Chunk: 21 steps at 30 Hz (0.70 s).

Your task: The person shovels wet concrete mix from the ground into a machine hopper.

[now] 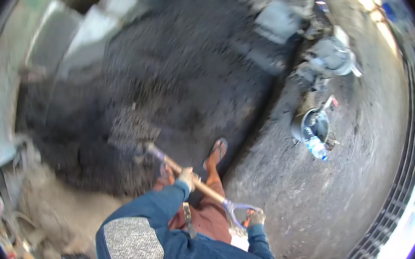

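A shovel (208,192) with a wooden shaft and a purple-grey D-shaped handle runs diagonally in front of my legs. My left hand (187,178), seemingly in a pale glove, is wrapped around the middle of the shaft. At the top end, my right hand (256,218) grips the D-handle, where a bit of orange shows. The blade end points away to the left, over a heap of dark, damp-looking material (90,156). The blade itself blurs into that material, so its edges and load are hard to make out.
My sandalled foot (218,150) stands on the dark floor beside a raised ledge edge (255,137). On the grey ledge are a bucket (297,128), a clear plastic bottle (317,149) and crumpled sacks (330,57). Pale sand (69,202) lies left; a metal grating (410,155) runs right.
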Each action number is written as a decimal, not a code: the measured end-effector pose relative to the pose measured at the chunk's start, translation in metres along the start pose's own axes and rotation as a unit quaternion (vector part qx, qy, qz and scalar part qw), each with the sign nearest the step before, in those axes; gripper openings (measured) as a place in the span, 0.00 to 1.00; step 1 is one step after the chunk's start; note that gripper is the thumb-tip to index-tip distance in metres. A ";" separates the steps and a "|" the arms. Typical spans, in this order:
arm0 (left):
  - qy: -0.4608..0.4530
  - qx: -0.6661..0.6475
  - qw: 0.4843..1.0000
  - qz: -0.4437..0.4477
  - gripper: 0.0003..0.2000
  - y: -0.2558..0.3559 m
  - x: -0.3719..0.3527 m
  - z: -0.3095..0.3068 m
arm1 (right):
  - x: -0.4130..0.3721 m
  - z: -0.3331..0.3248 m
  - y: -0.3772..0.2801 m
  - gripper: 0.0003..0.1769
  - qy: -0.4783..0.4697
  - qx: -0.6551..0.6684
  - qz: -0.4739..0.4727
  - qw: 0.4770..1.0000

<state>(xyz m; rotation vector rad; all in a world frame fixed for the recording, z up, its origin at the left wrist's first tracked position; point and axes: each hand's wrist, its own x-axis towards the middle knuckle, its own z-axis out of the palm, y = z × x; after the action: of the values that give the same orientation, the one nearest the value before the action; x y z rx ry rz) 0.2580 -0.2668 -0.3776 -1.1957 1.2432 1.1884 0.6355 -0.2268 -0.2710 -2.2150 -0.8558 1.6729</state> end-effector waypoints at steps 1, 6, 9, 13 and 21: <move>0.007 0.022 0.999 0.025 0.11 0.005 -0.018 0.010 | 0.002 -0.004 0.001 0.04 -0.007 0.024 0.000 1.000; -0.018 0.021 0.999 0.041 0.06 0.037 -0.142 0.096 | -0.054 -0.001 -0.081 0.06 -0.006 0.219 0.082 0.972; -0.112 0.083 0.981 0.137 0.06 0.066 -0.208 0.169 | -0.042 0.026 -0.098 0.08 0.006 0.340 -0.031 0.940; -0.363 0.156 0.904 0.164 0.08 0.127 -0.327 0.281 | -0.040 0.093 -0.167 0.04 0.061 0.440 -0.210 0.871; -0.606 0.244 0.747 0.122 0.14 0.229 -0.472 0.399 | -0.220 0.201 -0.363 0.11 0.287 0.092 -0.688 0.660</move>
<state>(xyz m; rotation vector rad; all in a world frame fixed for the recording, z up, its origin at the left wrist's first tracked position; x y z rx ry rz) 0.0454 0.1469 0.0897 0.2481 0.5719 1.3177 0.2971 -0.0945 0.0266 -1.0371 -1.4399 0.2434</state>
